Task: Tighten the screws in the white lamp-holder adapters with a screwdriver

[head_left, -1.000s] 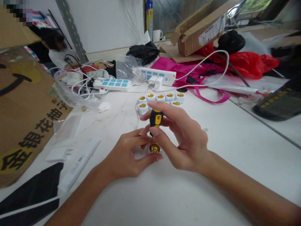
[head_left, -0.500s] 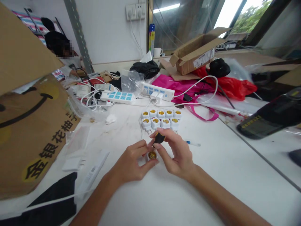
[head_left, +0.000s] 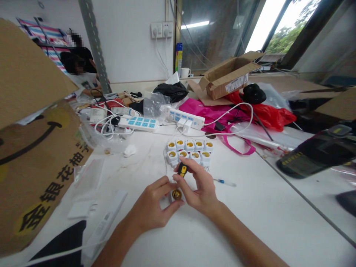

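Note:
My left hand (head_left: 151, 207) pinches a small white lamp socket (head_left: 176, 194) with a brass inside, holding it on the white table (head_left: 250, 215). My right hand (head_left: 198, 187) grips a short screwdriver (head_left: 182, 170) with a black and yellow handle, its tip down in the socket. Just beyond my fingers stand several more white sockets (head_left: 190, 149) in two rows.
A blue pen (head_left: 224, 182) lies right of my hands. White power strips (head_left: 139, 123) and cables lie further back, with pink (head_left: 205, 107) and red bags and an open cardboard box (head_left: 228, 79). A large printed carton (head_left: 33, 155) stands at left, a dark device (head_left: 314, 154) at right. A person sits far left.
The view has pulled back and tilted up, so my hands look smaller and lower. Both hands keep their hold on the socket and screwdriver.

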`<state>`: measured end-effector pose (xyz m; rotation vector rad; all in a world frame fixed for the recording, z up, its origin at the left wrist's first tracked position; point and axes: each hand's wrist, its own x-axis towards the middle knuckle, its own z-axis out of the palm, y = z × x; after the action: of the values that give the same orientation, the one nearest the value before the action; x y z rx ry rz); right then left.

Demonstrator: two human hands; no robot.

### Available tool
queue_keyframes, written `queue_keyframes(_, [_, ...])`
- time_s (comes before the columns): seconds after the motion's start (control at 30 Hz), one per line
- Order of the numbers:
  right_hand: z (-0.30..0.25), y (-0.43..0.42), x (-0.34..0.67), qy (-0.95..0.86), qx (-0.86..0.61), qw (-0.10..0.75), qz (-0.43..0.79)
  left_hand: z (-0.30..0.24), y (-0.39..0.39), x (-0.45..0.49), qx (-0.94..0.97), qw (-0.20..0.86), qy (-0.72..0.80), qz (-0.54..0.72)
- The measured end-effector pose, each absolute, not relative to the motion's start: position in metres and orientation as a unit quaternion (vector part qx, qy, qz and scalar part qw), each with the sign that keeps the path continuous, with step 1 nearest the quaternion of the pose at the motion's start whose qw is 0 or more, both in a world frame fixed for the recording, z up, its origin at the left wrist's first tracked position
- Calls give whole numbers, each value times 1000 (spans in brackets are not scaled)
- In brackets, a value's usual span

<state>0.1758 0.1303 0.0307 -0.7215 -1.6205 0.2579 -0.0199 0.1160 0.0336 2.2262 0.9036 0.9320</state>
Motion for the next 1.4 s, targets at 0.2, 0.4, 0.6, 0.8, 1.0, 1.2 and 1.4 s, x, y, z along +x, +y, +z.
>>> queue_keyframes(0.2, [30, 125, 181, -680, -313, 648, 138, 34, 115, -20, 832, 269, 346, 340])
queue_keyframes(0.4, [30, 123, 179, -676, -310, 651, 154, 34, 114, -20, 835, 255, 344, 345])
queue_keyframes(0.6, [32, 123, 182, -643, -322, 674, 170, 38, 115, -19, 827, 250, 351, 360])
queue_keyframes(0.8, [45, 123, 181, -587, -315, 723, 185, 42, 115, -18, 814, 269, 354, 374])
queue_keyframes(1.0, [57, 125, 185, -552, -309, 748, 204, 44, 119, -18, 797, 273, 364, 396])
queue_keyframes(1.2, [55, 126, 184, -552, -311, 746, 206, 41, 125, -20, 785, 279, 374, 408])
queue_keyframes(1.4, [55, 127, 182, -525, -335, 753, 213, 41, 126, -22, 781, 272, 383, 413])
